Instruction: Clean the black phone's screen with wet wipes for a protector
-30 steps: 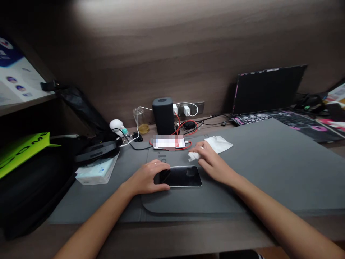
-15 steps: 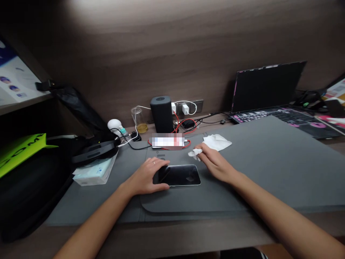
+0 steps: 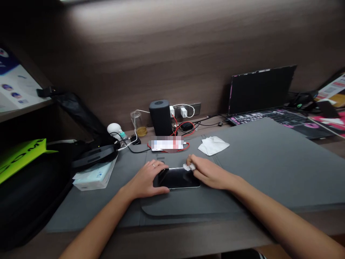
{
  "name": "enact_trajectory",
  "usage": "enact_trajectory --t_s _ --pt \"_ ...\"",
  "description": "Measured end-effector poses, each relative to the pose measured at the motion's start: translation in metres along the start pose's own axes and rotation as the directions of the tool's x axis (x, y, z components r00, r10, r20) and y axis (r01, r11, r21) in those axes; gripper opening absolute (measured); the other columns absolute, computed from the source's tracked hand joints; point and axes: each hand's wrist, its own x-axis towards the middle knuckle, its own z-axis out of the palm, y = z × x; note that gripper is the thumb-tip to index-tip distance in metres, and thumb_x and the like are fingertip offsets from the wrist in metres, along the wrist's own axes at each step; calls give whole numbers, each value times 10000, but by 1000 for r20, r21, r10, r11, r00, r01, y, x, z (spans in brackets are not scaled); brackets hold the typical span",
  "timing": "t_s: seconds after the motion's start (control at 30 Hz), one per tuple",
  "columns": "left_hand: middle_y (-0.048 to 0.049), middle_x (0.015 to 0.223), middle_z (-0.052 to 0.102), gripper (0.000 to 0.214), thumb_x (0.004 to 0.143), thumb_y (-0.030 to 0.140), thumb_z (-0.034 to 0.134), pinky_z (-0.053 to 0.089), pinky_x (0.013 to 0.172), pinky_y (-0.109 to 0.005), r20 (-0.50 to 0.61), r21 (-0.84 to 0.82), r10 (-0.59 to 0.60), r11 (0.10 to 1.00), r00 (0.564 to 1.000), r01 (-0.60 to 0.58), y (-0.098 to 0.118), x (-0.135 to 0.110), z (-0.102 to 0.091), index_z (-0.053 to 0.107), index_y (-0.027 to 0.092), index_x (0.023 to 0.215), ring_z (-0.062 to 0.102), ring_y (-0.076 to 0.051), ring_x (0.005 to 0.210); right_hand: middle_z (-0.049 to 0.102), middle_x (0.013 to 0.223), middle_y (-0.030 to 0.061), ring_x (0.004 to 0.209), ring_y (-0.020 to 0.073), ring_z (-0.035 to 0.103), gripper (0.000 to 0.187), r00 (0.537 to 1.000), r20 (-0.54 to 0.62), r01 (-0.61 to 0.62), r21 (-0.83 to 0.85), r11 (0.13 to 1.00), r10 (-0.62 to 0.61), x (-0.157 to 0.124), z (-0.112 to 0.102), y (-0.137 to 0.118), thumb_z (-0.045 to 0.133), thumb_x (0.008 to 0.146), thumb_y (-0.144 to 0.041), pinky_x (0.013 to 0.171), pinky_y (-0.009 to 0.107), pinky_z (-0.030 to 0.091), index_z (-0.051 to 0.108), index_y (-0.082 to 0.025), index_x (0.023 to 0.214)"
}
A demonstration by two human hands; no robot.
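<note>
A smartphone [image 3: 178, 180] with a dark screen lies flat on the grey desk mat [image 3: 269, 172]. My left hand [image 3: 147, 180] grips its left end, thumb along the near edge and fingers along the far edge. Pinched in my right hand [image 3: 211, 173] is a crumpled white tissue [image 3: 188, 167], at the phone's far right edge. Whether the tissue presses on the glass I cannot tell for sure. Just beyond that hand, another white tissue [image 3: 214, 145] is spread on the mat.
A tissue pack [image 3: 94, 176] sits at the left by a black bag [image 3: 24, 205]. Behind are a glass jar [image 3: 138, 124], a black cylindrical speaker [image 3: 160, 118], chargers and red and white cables. An open laptop [image 3: 261, 91] stands at the back right.
My right hand has moved left and nearer, bringing the crumpled tissue from beyond the phone to its far right edge. My left hand keeps its hold on the phone.
</note>
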Motion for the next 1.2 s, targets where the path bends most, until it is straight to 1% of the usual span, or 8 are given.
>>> enact_trajectory --t_s 0.2,0.4,0.53,0.7,0.83,0.9,1.03,1.2 --pt "-105 1268 601 590 827 569 723 454 1003 -450 -3 -17 10 1000 1000 -10 0 0 0 567 218 1276 554 -294 1139 503 1202 117 965 198 563 190 995 -12 97 -9 995 -97 1 1 4 427 973 -158 868 363 486 565 -199 1098" --pt "-104 1256 588 596 823 560 728 457 994 -442 -4 -19 20 1000 1000 -20 -1 0 0 572 222 1288 546 -294 1130 624 1061 85 982 219 591 309 999 -32 37 15 999 -37 0 -4 9 462 1035 -349 879 373 478 565 -225 1299" --pt "-107 1258 578 617 820 577 723 465 987 -445 8 -17 1 1000 1000 0 -1 0 -1 568 226 1304 547 -298 1131 657 989 71 885 200 605 237 997 -59 -36 108 994 43 -2 -6 7 509 1016 -404 808 347 489 592 -194 1088" --pt "-105 1257 575 619 825 558 725 457 997 -448 18 -6 3 1000 1000 -3 0 0 -2 559 225 1320 541 -298 1139 598 1138 95 945 184 610 266 998 17 51 84 995 -52 1 -2 8 459 1038 -364 866 343 487 641 -189 955" --pt "-103 1253 580 595 829 532 729 462 987 -447 15 -2 -17 1000 1000 17 0 0 -1 566 219 1308 547 -294 1134 566 1089 102 880 180 602 335 998 39 44 -7 999 -44 2 -1 4 416 1049 -346 822 335 495 688 -169 967" --pt "-101 1250 586 584 829 527 730 464 985 -442 14 -9 -16 1000 1000 16 0 0 0 571 217 1298 550 -291 1129 585 1032 91 925 196 598 355 995 77 58 -18 998 -57 1 -5 1 413 1052 -356 859 345 491 705 -167 980" --pt "-100 1242 595 562 833 523 728 464 987 -438 9 -10 -15 1000 1000 15 1 1 0 580 214 1278 555 -288 1122 583 1111 104 1045 232 572 320 987 136 92 -35 995 -87 -2 -11 -2 520 1009 -413 940 385 476 703 -179 1129" --pt "-96 1243 597 554 834 525 726 464 988 -438 1 -20 -16 1000 1000 16 1 1 0 581 222 1275 554 -289 1125 577 1083 110 983 215 584 304 990 128 69 -22 997 -65 -2 -11 2 453 1038 -321 884 366 494 700 -169 1129"
